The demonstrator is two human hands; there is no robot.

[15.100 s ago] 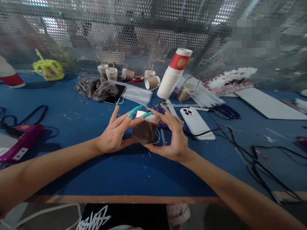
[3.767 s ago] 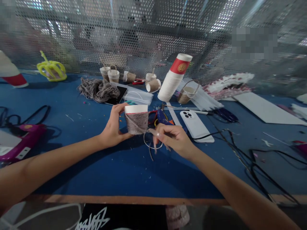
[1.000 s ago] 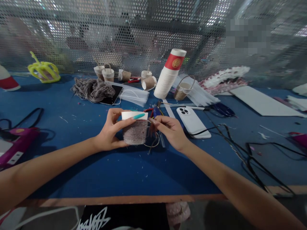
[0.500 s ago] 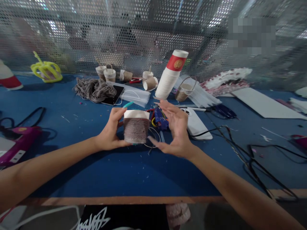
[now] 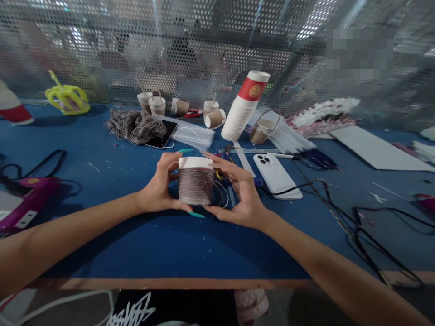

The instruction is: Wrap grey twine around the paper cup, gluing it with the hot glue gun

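Note:
A short white paper cup (image 5: 196, 185), wound round with grey-brown yarn below its bare white rim, is held between both hands just above the table. My left hand (image 5: 162, 183) grips its left side, fingers at the rim and thumb at the base. On the other side, my right hand (image 5: 243, 192) has its fingers at the rim and thumb by the base. Long turquoise nails show on the left hand. Behind the right hand, partly hidden, lie a blue tool (image 5: 226, 158) and a pale loop of wire or cord (image 5: 227, 194).
Grey yarn (image 5: 134, 127), small wrapped cups (image 5: 157, 106) and a tall leaning cup stack (image 5: 243, 108) stand along the back. A white phone (image 5: 278, 176) lies right, by a black cable (image 5: 316, 182). At far left is a purple glue gun (image 5: 30, 199). A mesh panel (image 5: 197, 50) rises behind.
My right hand has moved left and closed onto the cup's right side. The cup has shifted slightly right, and more of the white phone now shows.

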